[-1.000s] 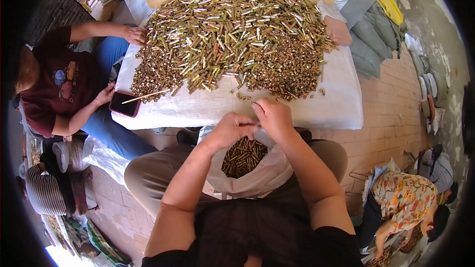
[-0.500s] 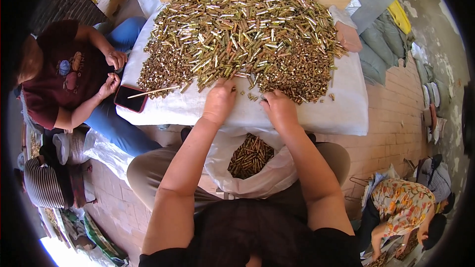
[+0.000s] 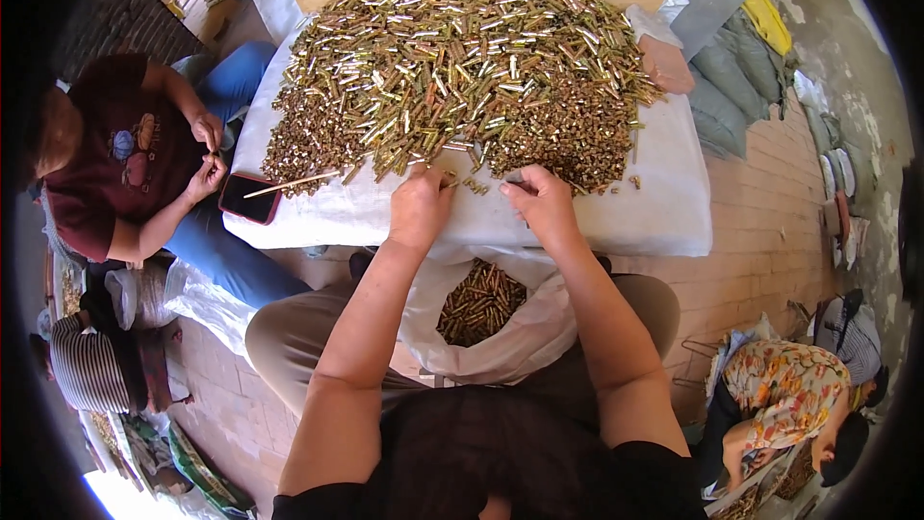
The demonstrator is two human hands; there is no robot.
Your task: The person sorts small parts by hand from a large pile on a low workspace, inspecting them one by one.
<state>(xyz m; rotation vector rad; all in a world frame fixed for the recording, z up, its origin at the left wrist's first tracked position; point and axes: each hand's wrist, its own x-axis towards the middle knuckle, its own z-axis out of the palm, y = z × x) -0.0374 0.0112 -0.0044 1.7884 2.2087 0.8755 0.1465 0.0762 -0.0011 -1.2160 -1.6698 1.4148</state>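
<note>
The white-covered table [image 3: 337, 224] is bearing heaped metal pieces [image 3: 472, 58]; left hand [image 3: 422, 204] and right hand [image 3: 543, 204] are resting apart, grips unclear; picking is seemingly underway, next needing precise pinching.

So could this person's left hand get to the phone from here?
Probably yes: white cloth is all that shows between the left hand and the phone, though a stick lies partly over it.

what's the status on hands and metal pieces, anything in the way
Left hand at long metal pieces, right hand beside small metal pieces; grips unclear. White sack open below. Phone and stick off left, clear of both hands.
</note>
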